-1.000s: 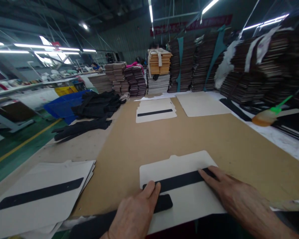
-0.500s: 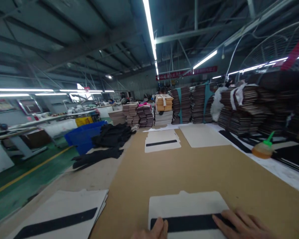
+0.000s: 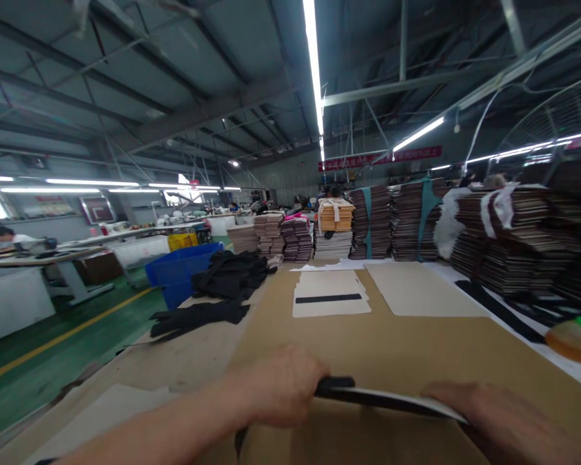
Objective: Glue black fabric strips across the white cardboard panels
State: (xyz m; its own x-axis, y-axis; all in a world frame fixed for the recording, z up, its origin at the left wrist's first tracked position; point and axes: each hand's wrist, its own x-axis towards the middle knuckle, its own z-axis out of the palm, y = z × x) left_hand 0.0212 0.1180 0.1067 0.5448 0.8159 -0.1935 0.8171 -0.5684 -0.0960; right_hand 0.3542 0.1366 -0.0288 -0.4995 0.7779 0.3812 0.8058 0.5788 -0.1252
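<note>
A thin white panel point(image 3: 411, 399) with a black strip point(image 3: 336, 382) is raised off the brown table surface and seen nearly edge-on. My left hand point(image 3: 288, 384) is closed around its left part, by the end of the strip. At the panel's right end is my right hand point(image 3: 498, 413), blurred, with its fingers against the edge. A brown area point(image 3: 368, 439) shows below the panel; whether it is the panel's other face or the table, I cannot tell. Partly behind my left forearm lies a pale panel stack point(image 3: 111, 413).
Farther up the brown board point(image 3: 271, 329) lie white panels with a black strip point(image 3: 332, 307) and a plain pale sheet point(image 3: 421, 290). Black fabric pieces point(image 3: 232, 274) lie at left beside a blue bin point(image 3: 181, 268). Brown stacks point(image 3: 508, 239) and a green-tipped bottle point(image 3: 574, 339) stand right.
The panel with the black strip has come up off the board and tilted. My left hand has moved forward onto its edge, and my right hand has shifted right. The view has turned slightly left.
</note>
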